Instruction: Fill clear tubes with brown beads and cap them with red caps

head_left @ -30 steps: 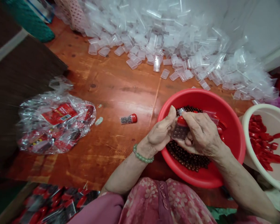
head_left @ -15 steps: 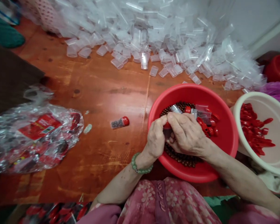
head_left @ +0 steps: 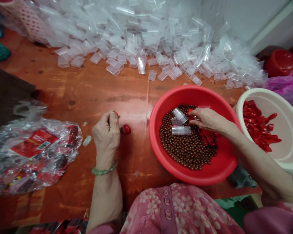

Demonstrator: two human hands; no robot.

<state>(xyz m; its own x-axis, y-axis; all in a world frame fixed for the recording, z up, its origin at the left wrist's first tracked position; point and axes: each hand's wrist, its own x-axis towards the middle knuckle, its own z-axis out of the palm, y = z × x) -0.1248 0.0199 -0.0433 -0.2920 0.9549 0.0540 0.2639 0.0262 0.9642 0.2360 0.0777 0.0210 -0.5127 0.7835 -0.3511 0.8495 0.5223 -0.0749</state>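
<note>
Down in the basin (head_left: 152, 139), my right hand (head_left: 207, 119) pinches a red cap (head_left: 190, 111), likely light, stiff, slippery, best held by its sides; my closed left hand (head_left: 106, 132) mostly hides something red (head_left: 116, 113).

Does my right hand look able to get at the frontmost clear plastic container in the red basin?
Probably yes: your right hand is inside the rim of the red basin, and the clear container lies uncovered on the brown balls close by.

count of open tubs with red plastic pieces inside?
2: the red basin, with the right hand over its contents, and the cream tub at the right edge of view. Others may be hidden.
</note>
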